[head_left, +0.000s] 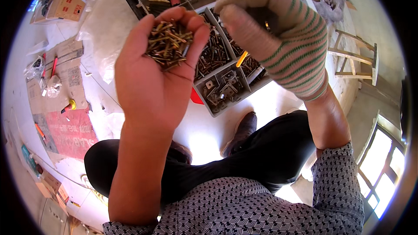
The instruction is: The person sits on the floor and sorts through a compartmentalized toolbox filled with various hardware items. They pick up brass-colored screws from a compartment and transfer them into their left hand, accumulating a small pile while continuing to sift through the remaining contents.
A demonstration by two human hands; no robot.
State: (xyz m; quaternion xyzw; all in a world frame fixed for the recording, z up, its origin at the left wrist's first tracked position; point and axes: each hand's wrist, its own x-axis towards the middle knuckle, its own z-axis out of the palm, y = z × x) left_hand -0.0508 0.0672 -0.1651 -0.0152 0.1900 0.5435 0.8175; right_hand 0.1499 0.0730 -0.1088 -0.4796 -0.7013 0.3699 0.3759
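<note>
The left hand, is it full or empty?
Full: a heap of gold-coloured screws fills the cupped palm of the bare left hand, with the fingers curled up around the heap.

- Screws (169, 43): glossy, brassy metal
- Compartment tray (213, 72): smooth grey plastic
- Glove (300, 43): matt knitted cloth — slightly rough
- Stool (349, 55): matt, bare wood
- Flattened cardboard (65, 78): dull paper
- Shirt (230, 206): smooth cloth

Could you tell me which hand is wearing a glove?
The right hand, in a pale knitted glove with green stripes; the left hand is bare and cups small golden screws.
</note>
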